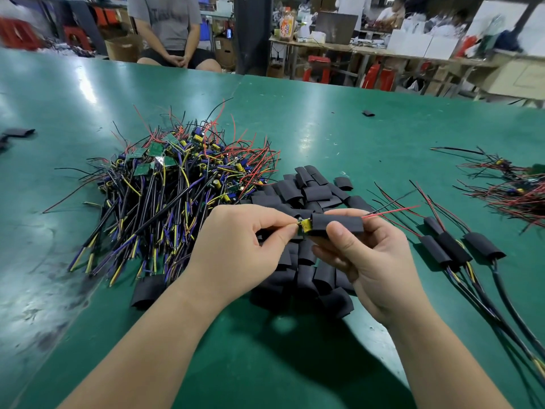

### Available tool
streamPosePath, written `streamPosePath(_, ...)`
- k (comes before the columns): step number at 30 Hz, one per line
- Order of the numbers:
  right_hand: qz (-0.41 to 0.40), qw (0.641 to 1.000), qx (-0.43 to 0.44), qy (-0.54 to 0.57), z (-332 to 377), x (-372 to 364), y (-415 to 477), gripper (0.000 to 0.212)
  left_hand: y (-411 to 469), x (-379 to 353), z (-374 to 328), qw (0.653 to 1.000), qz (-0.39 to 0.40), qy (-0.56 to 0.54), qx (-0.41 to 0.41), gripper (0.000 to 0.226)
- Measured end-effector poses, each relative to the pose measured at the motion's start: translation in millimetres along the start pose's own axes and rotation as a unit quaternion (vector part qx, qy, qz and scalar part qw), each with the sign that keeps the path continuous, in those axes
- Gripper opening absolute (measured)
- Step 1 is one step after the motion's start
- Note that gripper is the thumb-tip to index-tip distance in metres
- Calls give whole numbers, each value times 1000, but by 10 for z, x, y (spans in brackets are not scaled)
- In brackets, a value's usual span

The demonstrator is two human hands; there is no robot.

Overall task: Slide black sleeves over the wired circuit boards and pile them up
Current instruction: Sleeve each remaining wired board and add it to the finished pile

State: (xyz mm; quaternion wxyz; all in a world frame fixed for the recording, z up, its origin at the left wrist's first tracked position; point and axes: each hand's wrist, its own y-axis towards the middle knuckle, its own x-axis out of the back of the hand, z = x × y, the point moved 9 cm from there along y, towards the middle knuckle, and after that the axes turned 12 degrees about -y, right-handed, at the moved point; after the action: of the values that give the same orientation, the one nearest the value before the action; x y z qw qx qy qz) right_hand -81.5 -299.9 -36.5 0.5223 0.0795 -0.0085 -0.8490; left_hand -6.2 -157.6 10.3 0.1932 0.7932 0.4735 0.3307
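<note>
Above the middle of the green table (324,128), the left hand (244,246) pinches the end of a circuit board (304,226) between thumb and forefinger, its yellow part just showing. The right hand (368,255) grips a black sleeve (339,224) with thumb in front and fingers curled behind; the board sits partly inside the sleeve's left mouth, and thin red and black wires (392,211) stick out of its right end. Under the hands lies a pile of loose sleeves (312,191). To the left is a big heap of bare wired boards (177,178). To the right, three sleeved boards (454,249) lie side by side, cables trailing toward the near edge. Farther right is another tangle of wires (513,190). A seated person (171,28) faces the far edge.
</note>
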Motion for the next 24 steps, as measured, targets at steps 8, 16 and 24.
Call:
streamPosePath(8, 18, 998, -54, 30, -123, -33, 8, 25, 2, 24, -110, 998, -14, -23, -62, 10)
streamPosePath(16, 90, 994, 15, -56, 0, -81, -12, 36, -3, 19, -29, 999, -9, -45, -25, 8)
streamPosePath(24, 78, 997, 9, -28, 4, -92, -2, 33, -8, -45, 80, 991, -6, -129, 42, 12)
